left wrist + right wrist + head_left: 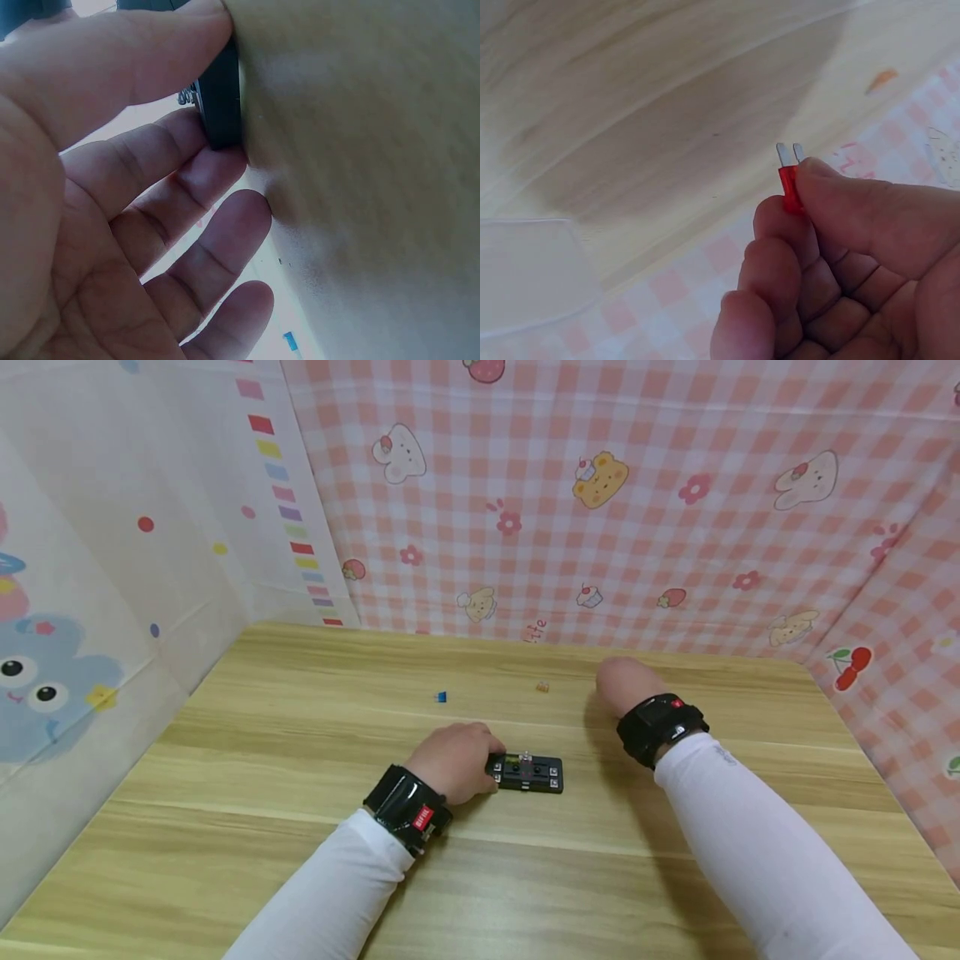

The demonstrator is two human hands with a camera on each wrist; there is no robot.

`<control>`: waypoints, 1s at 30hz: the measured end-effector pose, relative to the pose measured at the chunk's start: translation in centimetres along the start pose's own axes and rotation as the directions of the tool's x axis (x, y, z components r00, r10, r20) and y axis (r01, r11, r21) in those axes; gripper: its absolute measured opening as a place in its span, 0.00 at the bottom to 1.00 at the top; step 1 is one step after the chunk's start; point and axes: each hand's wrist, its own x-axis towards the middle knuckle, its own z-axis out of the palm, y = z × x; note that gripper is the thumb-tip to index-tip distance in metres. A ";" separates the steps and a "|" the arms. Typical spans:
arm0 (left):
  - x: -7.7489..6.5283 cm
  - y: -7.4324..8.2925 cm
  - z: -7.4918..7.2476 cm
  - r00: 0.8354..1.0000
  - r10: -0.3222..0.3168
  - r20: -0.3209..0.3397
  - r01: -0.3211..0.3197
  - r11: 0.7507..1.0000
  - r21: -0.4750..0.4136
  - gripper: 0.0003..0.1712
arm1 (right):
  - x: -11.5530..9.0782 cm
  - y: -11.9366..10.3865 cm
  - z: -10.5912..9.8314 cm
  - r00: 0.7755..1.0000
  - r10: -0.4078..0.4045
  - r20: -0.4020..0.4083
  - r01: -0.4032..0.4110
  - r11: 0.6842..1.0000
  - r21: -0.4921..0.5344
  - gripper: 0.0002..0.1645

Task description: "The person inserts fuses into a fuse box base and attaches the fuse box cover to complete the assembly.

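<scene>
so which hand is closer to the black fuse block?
Left. The left hand grips the end of the black fuse block on the table. The right hand is raised beyond it, pinching a red blade fuse.

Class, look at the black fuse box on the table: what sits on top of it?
On the black rectangular fuse box, a small clear-topped fuse stands upright. The left hand covers its left end, hiding anything there.

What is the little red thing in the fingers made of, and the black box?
The little red fuse in the right hand looks like see-through red plastic, with two shiny metal prongs. The black box the left hand holds looks like matte hard plastic. The table looks like wood-grain laminate.
</scene>
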 end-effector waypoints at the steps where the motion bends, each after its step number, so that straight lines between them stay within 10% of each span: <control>1: 0.0 0.0 0.0 1.000 0.001 -0.002 -0.001 1.000 0.001 0.28 | -0.1 -0.1 -0.1 1.000 0.001 -0.002 -0.001 1.000 0.001 0.14; 30: 0.0 0.0 0.0 1.000 -0.003 0.001 0.003 1.000 -0.007 0.29 | -3.3 -2.5 -0.3 0.999 -0.010 -0.051 0.023 0.968 0.250 0.11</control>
